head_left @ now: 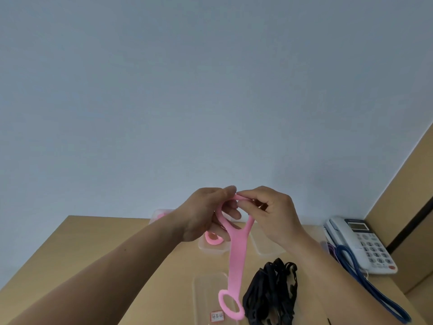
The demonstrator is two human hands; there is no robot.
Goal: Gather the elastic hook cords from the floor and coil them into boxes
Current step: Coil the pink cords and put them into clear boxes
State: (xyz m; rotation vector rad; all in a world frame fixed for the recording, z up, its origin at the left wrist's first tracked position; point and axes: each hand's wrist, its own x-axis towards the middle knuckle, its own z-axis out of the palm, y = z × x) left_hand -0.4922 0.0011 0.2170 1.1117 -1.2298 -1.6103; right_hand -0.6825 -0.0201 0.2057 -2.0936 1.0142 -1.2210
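A pink elastic cord with a loop at each end hangs above the wooden table. My left hand and my right hand both pinch its upper loop, held up side by side at mid-frame. The lower loop dangles over a clear plastic box with a small label. Another clear box behind my left hand holds a coiled pink cord. A heap of black cords lies on the table to the right of the hanging cord.
A white desk telephone sits at the table's right, with a blue cord loop lying beside it. More clear boxes stand near the table's back edge. A plain wall fills the upper view; a wooden panel stands at far right.
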